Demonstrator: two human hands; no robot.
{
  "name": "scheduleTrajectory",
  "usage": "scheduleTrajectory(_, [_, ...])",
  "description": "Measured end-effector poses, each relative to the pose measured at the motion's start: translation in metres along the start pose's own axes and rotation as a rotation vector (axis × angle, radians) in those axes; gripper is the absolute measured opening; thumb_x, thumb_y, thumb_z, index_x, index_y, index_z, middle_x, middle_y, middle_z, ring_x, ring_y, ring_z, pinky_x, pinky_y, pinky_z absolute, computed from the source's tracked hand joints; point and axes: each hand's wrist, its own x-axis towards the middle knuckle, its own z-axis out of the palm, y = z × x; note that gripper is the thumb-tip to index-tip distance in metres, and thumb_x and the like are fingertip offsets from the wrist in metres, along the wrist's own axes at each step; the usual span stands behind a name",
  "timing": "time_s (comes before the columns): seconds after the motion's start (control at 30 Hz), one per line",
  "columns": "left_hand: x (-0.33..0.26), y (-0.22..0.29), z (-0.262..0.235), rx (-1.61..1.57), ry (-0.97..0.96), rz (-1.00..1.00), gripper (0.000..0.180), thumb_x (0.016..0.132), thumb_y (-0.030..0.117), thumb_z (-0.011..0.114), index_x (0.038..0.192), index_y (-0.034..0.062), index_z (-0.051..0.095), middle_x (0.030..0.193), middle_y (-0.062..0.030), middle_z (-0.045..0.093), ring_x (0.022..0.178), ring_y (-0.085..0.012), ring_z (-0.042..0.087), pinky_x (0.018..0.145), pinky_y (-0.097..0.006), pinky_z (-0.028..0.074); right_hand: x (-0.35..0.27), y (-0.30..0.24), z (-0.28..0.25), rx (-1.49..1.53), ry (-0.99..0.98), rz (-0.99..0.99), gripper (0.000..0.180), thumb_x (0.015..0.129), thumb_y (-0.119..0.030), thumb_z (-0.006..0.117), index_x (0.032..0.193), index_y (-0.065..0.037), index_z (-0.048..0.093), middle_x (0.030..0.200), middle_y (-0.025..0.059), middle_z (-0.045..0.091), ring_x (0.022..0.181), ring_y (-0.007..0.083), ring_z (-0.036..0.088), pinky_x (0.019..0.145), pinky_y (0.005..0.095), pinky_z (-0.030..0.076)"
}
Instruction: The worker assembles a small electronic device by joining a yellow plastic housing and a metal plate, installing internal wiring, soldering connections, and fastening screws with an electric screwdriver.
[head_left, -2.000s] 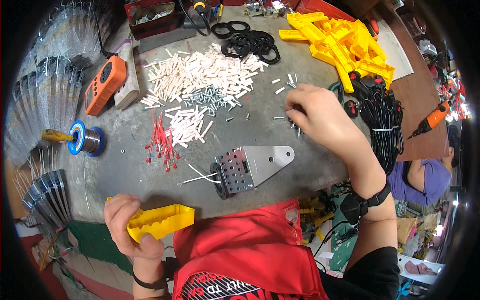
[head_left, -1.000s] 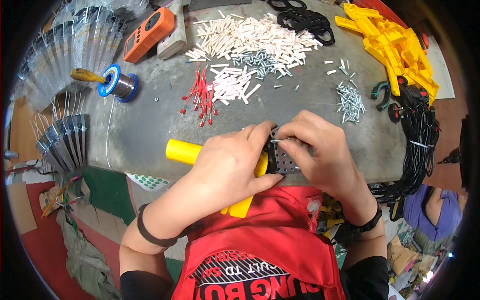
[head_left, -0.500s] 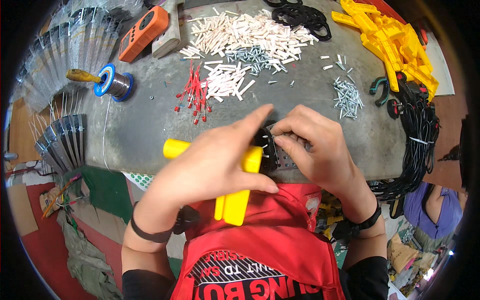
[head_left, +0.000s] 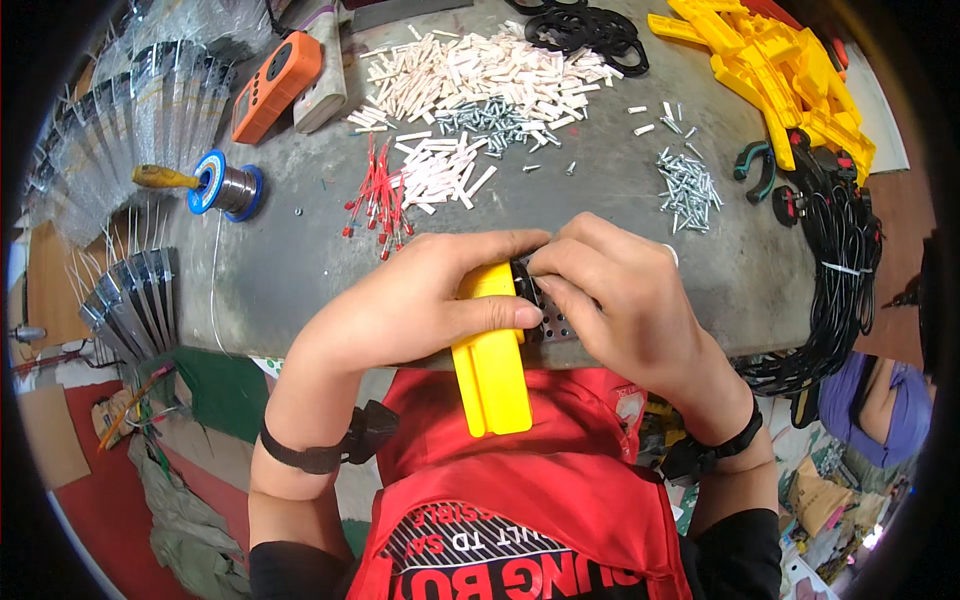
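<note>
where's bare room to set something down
Mostly bare bench lies between the blue spool and the left hand; another patch lies between the right screw pile, right hand and black cables. The far side is crowded with white tubes, black rings and yellow parts.

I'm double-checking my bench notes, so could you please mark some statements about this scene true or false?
1. The left hand holds a yellow plastic housing. True.
2. The hands are far apart. False: the right hand is close to the left.
3. Red-capped leads lie beside white tubes. True.
4. An orange-cased meter lies beyond the solder spool. True.
5. The spool is right of the leads. False: it is left of them.
</note>
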Motion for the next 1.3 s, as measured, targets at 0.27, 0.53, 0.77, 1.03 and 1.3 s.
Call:
scheduleTrajectory(0.27, [0.0, 0.017, 0.005, 0.13, 0.049, -0.03, 0.063, 0.081, 0.016, 0.076, 0.134, -0.0035, 0.049, 0.108, -0.0123, 0.065, 0.099, -0.0131, 0.057, 0.089, -0.031, 0.047, 0.002, 0.0, -0.005, -0.017, -0.01, -0.014, 0.012, 0.077, 0.003, 0.066, 0.086, -0.001, 0.06, 0.076, 0.0117, 0.056, 0.064, 0.0269, 0.061, 0.055, 0.0331, 0.047])
scheduleTrajectory(0.53, [0.005, 0.003, 0.008, -0.006, 0.059, 0.03, 0.057, 0.082, 0.013, 0.074, 0.132, -0.003, 0.051, 0.111, -0.0096, 0.063, 0.103, -0.0119, 0.055, 0.092, -0.03, 0.046, -0.007, 0.003, 0.003, 0.152, 0.083, 0.101, 0.014, 0.077, 0.003, 0.068, 0.09, -0.001, 0.064, 0.077, 0.0104, 0.06, 0.063, 0.0198, 0.063, 0.055, 0.0293, 0.048])
scheduleTrajectory(0.77, [0.006, -0.002, 0.005, -0.053, -0.002, 0.056, 0.031, 0.085, 0.015, 0.073, 0.111, 0.0025, 0.061, 0.101, -0.001, 0.06, 0.096, -0.0105, 0.054, 0.085, -0.027, 0.044, -0.023, -0.003, -0.019, 0.19, 0.122, 0.262, 0.01, 0.08, -0.001, 0.069, 0.089, -0.001, 0.063, 0.076, 0.0106, 0.061, 0.062, 0.0199, 0.061, 0.055, 0.0292, 0.046])
scheduleTrajectory(1.03, [0.006, -0.007, 0.004, -0.107, 0.027, 0.008, 0.027, 0.087, 0.018, 0.071, 0.108, 0.0053, 0.06, 0.097, 0.001, 0.057, 0.091, -0.0081, 0.051, 0.081, -0.024, 0.043, -0.032, 0.0, -0.029, -0.253, -0.004, 0.185, 0.014, 0.075, 0.002, 0.067, 0.081, -0.004, 0.056, 0.078, 0.0127, 0.053, 0.074, 0.0334, 0.056, 0.063, 0.0406, 0.045])
scheduleTrajectory(1.3, [0.005, -0.01, 0.007, -0.159, -0.003, 0.019, 0.023, 0.094, 0.019, 0.063, 0.111, 0.0043, 0.057, 0.099, 0.0009, 0.056, 0.09, -0.0073, 0.051, 0.08, -0.024, 0.044, -0.029, 0.003, -0.005, 0.099, 0.006, -0.022, 0.019, 0.073, 0.001, 0.07, 0.087, -0.003, 0.058, 0.077, 0.0106, 0.053, 0.068, 0.0316, 0.054, 0.06, 0.0396, 0.044])
